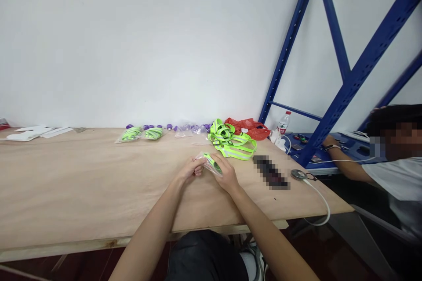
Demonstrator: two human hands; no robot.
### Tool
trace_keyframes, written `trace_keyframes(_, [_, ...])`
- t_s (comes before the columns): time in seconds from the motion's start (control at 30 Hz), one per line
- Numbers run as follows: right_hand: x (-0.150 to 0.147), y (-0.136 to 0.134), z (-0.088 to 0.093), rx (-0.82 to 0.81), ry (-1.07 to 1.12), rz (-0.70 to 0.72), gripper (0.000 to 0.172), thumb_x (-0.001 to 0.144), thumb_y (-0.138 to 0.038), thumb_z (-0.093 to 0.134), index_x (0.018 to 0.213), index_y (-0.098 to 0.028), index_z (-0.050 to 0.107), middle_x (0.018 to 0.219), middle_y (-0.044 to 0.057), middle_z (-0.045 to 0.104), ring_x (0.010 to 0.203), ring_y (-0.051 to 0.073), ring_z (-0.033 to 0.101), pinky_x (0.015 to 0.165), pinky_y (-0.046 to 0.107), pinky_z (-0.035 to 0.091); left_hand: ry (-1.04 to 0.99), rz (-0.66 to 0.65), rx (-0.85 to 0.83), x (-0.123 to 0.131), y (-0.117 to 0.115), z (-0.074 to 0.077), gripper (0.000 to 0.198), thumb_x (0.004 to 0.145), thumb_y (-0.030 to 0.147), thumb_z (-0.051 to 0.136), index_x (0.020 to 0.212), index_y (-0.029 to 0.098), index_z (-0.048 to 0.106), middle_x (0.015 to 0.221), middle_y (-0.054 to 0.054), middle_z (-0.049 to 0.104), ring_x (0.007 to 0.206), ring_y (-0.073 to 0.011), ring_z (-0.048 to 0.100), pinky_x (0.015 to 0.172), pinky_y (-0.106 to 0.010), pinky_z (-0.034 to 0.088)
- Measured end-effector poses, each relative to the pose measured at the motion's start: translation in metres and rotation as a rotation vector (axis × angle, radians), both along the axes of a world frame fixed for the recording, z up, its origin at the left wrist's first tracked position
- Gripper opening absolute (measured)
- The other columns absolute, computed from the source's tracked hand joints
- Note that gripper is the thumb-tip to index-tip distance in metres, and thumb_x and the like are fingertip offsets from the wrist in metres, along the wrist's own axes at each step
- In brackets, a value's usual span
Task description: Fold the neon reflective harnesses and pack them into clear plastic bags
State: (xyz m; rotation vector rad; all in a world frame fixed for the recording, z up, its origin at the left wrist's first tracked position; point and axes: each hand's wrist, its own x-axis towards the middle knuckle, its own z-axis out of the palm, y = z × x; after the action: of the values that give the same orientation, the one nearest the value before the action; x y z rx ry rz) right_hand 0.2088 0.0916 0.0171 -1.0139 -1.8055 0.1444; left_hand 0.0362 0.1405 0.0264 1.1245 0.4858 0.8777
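Between my hands, above the front half of the table, is a clear plastic bag (216, 167) with a folded neon-yellow reflective strap in it. My left hand (191, 169) pinches the bag's left edge, its fingers curled. On the other side my right hand (227, 172) wraps round the bag and hides part of it. Just beyond lies a loose heap of neon-yellow reflective straps (235, 151) with grey stripes. Farther left, two filled bags of the same straps, one bag (131, 133) beside another bag (153, 133), rest on the table.
Several purple pieces (169, 127) line the wall, near empty clear bags (189, 129). A red plastic bag (250, 128) sits behind the straps. White papers (33, 132) lie far left. Rightward are a blurred dark item (271, 173), a corded round device (298, 175), a blue rack (349, 79) and another person.
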Motion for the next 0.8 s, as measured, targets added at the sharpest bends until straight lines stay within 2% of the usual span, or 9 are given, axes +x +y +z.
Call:
trace_keyframes(0.1, [0.001, -0.002, 0.004, -0.021, 0.179, 0.002, 0.039, 0.089, -0.030, 0.056, 0.127, -0.029, 0.065, 0.130, 0.005, 0.065, 0.122, 0.027, 0.058, 0.108, 0.043, 0.043, -0.054, 0.081, 0.052, 0.000, 0.004, 0.000, 0.057, 0.072, 0.073, 0.066, 0.061, 0.018, 0.052, 0.038, 0.009, 0.028, 0.037, -0.0052, 0.020, 0.042, -0.023, 0.016])
trace_keyframes(0.2, [0.001, -0.001, 0.009, -0.032, 0.503, -0.088, 0.033, 0.090, -0.040, 0.059, 0.117, -0.026, 0.071, 0.119, 0.007, 0.071, 0.117, 0.029, 0.061, 0.105, 0.043, 0.044, -0.094, 0.319, 0.072, -0.005, 0.013, 0.001, 0.060, 0.073, 0.077, 0.059, 0.075, 0.018, 0.061, 0.042, 0.009, 0.031, 0.038, -0.0063, 0.021, 0.042, -0.023, 0.016])
trace_keyframes(0.3, [0.001, 0.004, 0.008, -0.119, 0.737, -0.073, 0.035, 0.085, -0.049, 0.063, 0.106, -0.023, 0.074, 0.109, 0.007, 0.074, 0.111, 0.030, 0.063, 0.100, 0.043, 0.047, -0.025, 0.493, 0.073, -0.009, 0.019, -0.002, 0.056, 0.071, 0.072, 0.067, 0.078, 0.016, 0.063, 0.056, 0.004, 0.050, 0.046, -0.0070, 0.041, 0.044, -0.021, 0.025])
trace_keyframes(0.33, [0.000, 0.006, 0.006, -0.180, 0.754, -0.028, 0.036, 0.083, -0.051, 0.066, 0.104, -0.023, 0.074, 0.108, 0.007, 0.074, 0.110, 0.030, 0.063, 0.098, 0.043, 0.048, 0.003, 0.493, 0.069, -0.009, 0.019, -0.004, 0.056, 0.069, 0.070, 0.070, 0.081, 0.016, 0.065, 0.063, 0.001, 0.057, 0.052, -0.0081, 0.048, 0.047, -0.020, 0.030])
trace_keyframes(0.4, [-0.001, 0.009, 0.000, -0.331, 0.748, 0.074, 0.040, 0.078, -0.053, 0.071, 0.102, -0.021, 0.074, 0.104, 0.007, 0.075, 0.104, 0.030, 0.065, 0.091, 0.041, 0.051, 0.053, 0.400, 0.049, -0.008, 0.016, -0.006, 0.056, 0.069, 0.067, 0.073, 0.088, 0.015, 0.067, 0.078, -0.004, 0.066, 0.064, -0.0114, 0.059, 0.056, -0.021, 0.040])
trace_keyframes(0.47, [-0.003, 0.012, -0.006, -0.481, 0.755, 0.153, 0.043, 0.075, -0.054, 0.073, 0.099, -0.019, 0.074, 0.098, 0.007, 0.076, 0.094, 0.029, 0.067, 0.082, 0.039, 0.054, 0.096, 0.275, 0.036, -0.003, 0.011, -0.007, 0.056, 0.067, 0.064, 0.076, 0.092, 0.014, 0.069, 0.083, -0.006, 0.069, 0.070, -0.0143, 0.062, 0.063, -0.024, 0.046])
trace_keyframes(0.53, [-0.005, 0.013, -0.011, -0.576, 0.802, 0.197, 0.043, 0.072, -0.055, 0.075, 0.096, -0.019, 0.074, 0.092, 0.006, 0.076, 0.084, 0.027, 0.068, 0.074, 0.036, 0.054, 0.125, 0.219, 0.041, 0.001, 0.006, -0.006, 0.055, 0.063, 0.058, 0.082, 0.091, 0.012, 0.070, 0.083, -0.006, 0.070, 0.070, -0.0156, 0.063, 0.065, -0.026, 0.048])
trace_keyframes(0.67, [-0.007, 0.013, -0.013, -0.633, 0.883, 0.235, 0.042, 0.067, -0.052, 0.081, 0.093, -0.020, 0.074, 0.090, 0.005, 0.076, 0.081, 0.026, 0.068, 0.071, 0.034, 0.054, 0.144, 0.249, 0.050, 0.006, 0.002, -0.006, 0.050, 0.063, 0.054, 0.083, 0.086, 0.011, 0.072, 0.079, -0.007, 0.072, 0.066, -0.0160, 0.062, 0.064, -0.027, 0.048])
trace_keyframes(0.8, [-0.006, 0.013, -0.011, -0.677, 0.862, 0.258, 0.040, 0.067, -0.052, 0.081, 0.088, -0.019, 0.074, 0.088, 0.005, 0.076, 0.081, 0.025, 0.068, 0.071, 0.033, 0.054, 0.189, 0.295, 0.013, 0.009, 0.002, -0.010, 0.046, 0.063, 0.054, 0.082, 0.074, 0.011, 0.072, 0.071, -0.007, 0.072, 0.060, -0.0164, 0.061, 0.058, -0.027, 0.046])
